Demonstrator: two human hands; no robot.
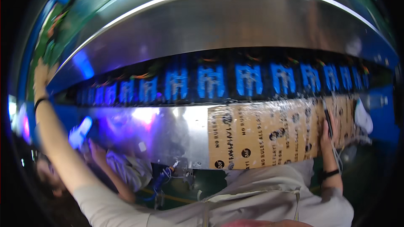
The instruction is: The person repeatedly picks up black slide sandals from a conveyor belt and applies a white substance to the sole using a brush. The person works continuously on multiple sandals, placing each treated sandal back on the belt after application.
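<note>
The left hand (41,77) is stretched out to the far left, at the end of a big shiny metal cover (235,21). It is small and blurry there, so I cannot tell if its fingers are spread or pinching something. Some coloured wires (59,21) are just beyond it.

The right hand (330,132) is on the right, over the right part of a brown cardboard sheet (269,138). Its fingers look curled around a thin dark tool (327,117), like a fat pen. The tool points away to the far side, close to a long row of blue holders (219,86). A pale cord (336,155) hangs from it toward the near side.

The cardboard lies on the right part of a metal shelf (176,134), on the near side of the holders. At the near left, another person's hand (99,151) is beside a glowing thing (81,133).

I think the step now is reaching to the left end while keeping the tool ready. The next move seems to need a steady right hand, the tip kept off the wires, and the cord kept from catching.
</note>
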